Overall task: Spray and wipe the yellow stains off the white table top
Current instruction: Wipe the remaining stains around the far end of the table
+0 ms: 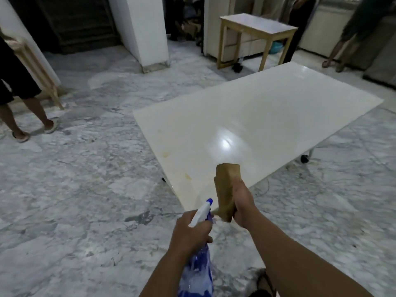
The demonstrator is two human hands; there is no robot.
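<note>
The white table top stretches from the lower middle toward the upper right, glossy with a bright glare spot. Faint yellow stains run along its near left edge, with a stronger streak closer to me. My left hand grips the neck of a blue spray bottle with a white and blue trigger head pointing toward the table corner. My right hand holds a folded tan cloth upright above the table's near corner, not touching the surface.
Marbled grey floor surrounds the table. A small wooden side table stands beyond it. A person's legs are at the left, another person at the far right. A white pillar rises at the back. Table castor at the right.
</note>
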